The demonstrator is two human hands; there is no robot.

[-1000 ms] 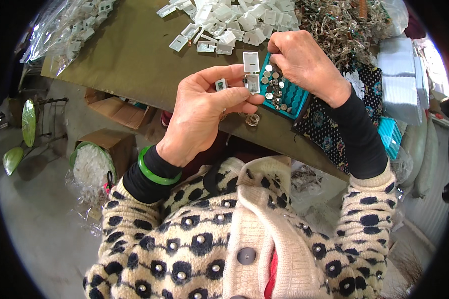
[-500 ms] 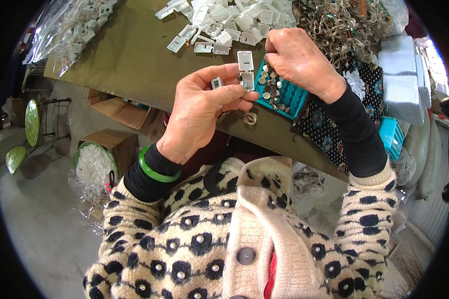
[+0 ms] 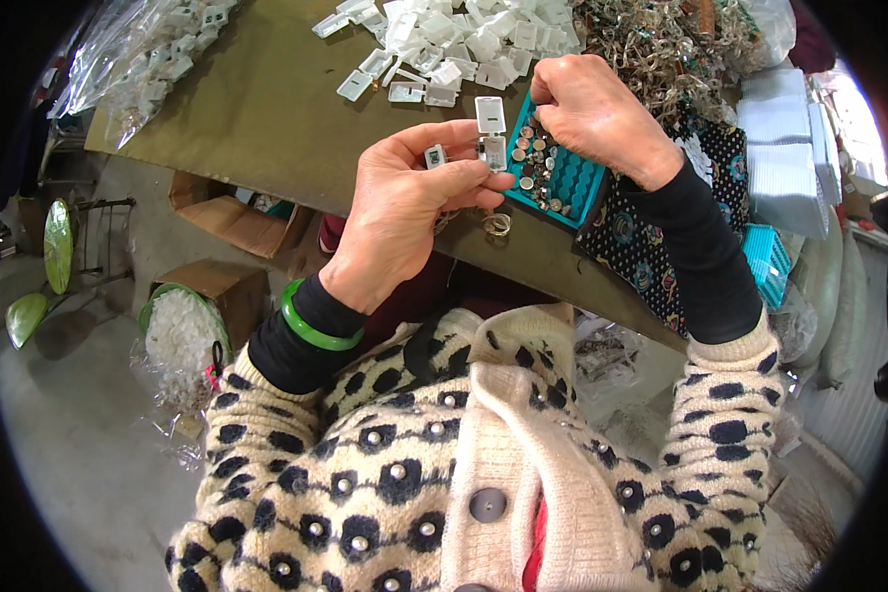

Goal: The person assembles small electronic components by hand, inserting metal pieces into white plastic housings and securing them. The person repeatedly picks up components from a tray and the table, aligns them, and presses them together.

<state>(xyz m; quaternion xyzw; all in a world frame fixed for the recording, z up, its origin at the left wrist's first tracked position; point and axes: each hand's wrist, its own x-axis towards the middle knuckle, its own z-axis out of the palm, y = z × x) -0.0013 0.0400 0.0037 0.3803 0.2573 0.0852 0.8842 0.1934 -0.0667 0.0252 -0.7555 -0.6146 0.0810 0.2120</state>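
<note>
My left hand [image 3: 397, 202] is closed around a small white plastic case [image 3: 490, 115], its two hinged halves folded apart and the lid half standing up. A second small white piece with a dark green patch [image 3: 435, 156] is tucked between the fingers of the same hand. Over the far end of a teal ridged tray [image 3: 580, 185], my right hand [image 3: 607, 118] has thumb and fingers pinched together; whatever is between the fingertips is hidden. Several round silvery button cells [image 3: 526, 184] lie in the tray's left side.
A heap of white plastic cases [image 3: 474, 39] lies on the far side of the olive table [image 3: 257, 128]. Tangled wired parts [image 3: 661, 59] are piled at far right, near a dark patterned cloth [image 3: 627, 237]. A clear bag of pieces [image 3: 158, 59] sits far left; a coiled wire [image 3: 496, 225] is near my left hand.
My left hand, with the white case, has shifted slightly right. My right hand stays pinched over the tray's far end with little visible movement.
</note>
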